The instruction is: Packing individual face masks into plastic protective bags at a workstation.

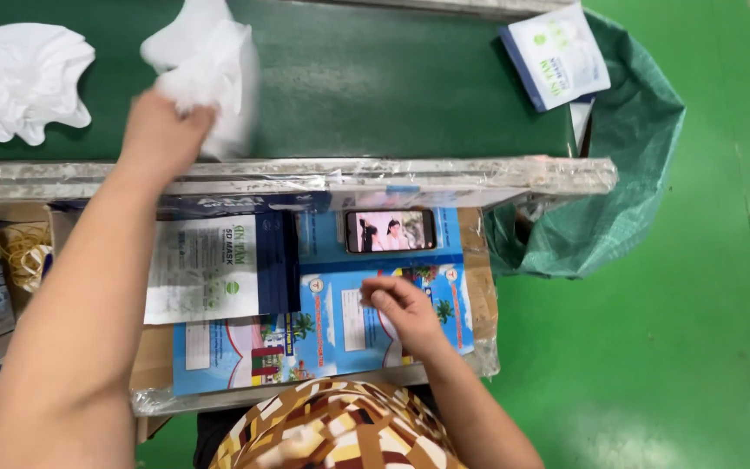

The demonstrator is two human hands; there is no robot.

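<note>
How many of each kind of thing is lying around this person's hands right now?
White mask bundles: 2, one gripped in the left hand at, one lying on the green belt
White-and-blue packets: 2, at and
Phone: 1
Blue printed sheet under the right hand: 1
Rubber band bunch: 1
Green sack: 1
Total: 8

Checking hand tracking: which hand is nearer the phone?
Right. The right hand rests on the blue printed sheet just below the phone; the left hand is up on the green belt, gripping white masks.
</note>
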